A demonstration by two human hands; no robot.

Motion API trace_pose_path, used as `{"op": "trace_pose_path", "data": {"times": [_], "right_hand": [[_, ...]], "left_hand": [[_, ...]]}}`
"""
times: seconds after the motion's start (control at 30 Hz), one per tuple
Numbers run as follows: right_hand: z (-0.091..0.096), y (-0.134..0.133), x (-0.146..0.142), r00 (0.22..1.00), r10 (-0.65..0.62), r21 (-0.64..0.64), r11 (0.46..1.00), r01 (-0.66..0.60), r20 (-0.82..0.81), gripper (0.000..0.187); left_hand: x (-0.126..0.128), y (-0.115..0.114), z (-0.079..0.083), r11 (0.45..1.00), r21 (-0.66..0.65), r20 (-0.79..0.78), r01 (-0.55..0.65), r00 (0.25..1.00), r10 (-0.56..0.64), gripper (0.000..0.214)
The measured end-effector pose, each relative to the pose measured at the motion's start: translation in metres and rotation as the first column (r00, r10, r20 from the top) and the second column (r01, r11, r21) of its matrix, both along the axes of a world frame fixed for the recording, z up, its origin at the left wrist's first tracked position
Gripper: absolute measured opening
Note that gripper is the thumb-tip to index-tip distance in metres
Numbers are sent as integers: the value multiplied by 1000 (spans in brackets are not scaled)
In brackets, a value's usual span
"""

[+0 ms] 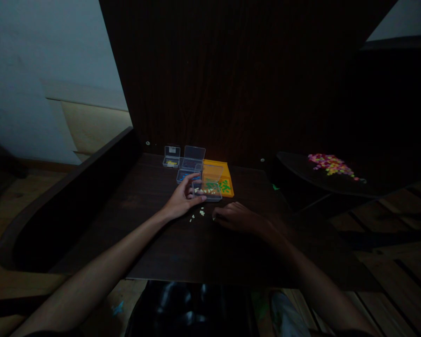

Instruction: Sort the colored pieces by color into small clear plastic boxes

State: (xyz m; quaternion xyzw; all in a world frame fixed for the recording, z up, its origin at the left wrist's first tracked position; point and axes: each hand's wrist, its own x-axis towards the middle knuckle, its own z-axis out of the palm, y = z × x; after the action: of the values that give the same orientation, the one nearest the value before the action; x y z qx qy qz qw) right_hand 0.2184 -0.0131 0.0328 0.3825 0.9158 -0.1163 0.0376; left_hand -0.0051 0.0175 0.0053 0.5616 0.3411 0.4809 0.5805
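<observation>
From where I stand, the left hand [182, 199] is closed around the left end of a clear box [215, 198], thumb on the near edge and fingers at the far side. That box sits near the back of the tabletop [143, 196], with small pale pieces inside it. The right hand [236, 217] is just nearer the person, fingers curled and tips together on what looks like one tiny pale piece [214, 218]. Between the two hands, a few loose pieces [201, 213] lie scattered on the dark wood.

Just behind the clear box there's an orange tray [230, 187] holding green pieces [225, 186]. Left of the tray stands another clear case [195, 152], lid raised, with blue pieces [184, 177] in it, partly hidden by the fingers. Farther left is a smaller case [172, 151], open too, with yellow pieces [171, 163].

Well off to the right, a heap of bright beads [333, 164], pink, orange and yellow, rests on a dark shelf [294, 168].
</observation>
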Motion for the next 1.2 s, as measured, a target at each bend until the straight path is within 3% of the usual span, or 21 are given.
{"op": "trace_pose_path", "data": {"times": [0.1, 0.27, 0.4, 0.73, 1.2], "right_hand": [[7, 3, 3, 997, 27, -19, 999, -29, -79, 21], [35, 13, 1, 971, -4, -48, 999, -8, -238, 21], [49, 25, -9, 961, -5, 10, 1000, 8, -276, 22], [37, 45, -34, 987, 32, 19, 999, -30, -157, 15], [37, 46, -31, 990, 56, 40, 998, -51, -132, 21]], "left_hand": [[1, 0, 0, 1000, 4, 5, 5, 1000, -5, 74], [1, -1, 0, 1000, 22, -11, 13, 1000, -13, 73], [2, -2, -2, 997, 45, -3, 55, 998, -55, 74], [5, -6, -5, 990, 73, 25, 121, 992, -123, 75], [6, -6, -4, 990, 54, 50, 131, 990, -133, 77]]}}
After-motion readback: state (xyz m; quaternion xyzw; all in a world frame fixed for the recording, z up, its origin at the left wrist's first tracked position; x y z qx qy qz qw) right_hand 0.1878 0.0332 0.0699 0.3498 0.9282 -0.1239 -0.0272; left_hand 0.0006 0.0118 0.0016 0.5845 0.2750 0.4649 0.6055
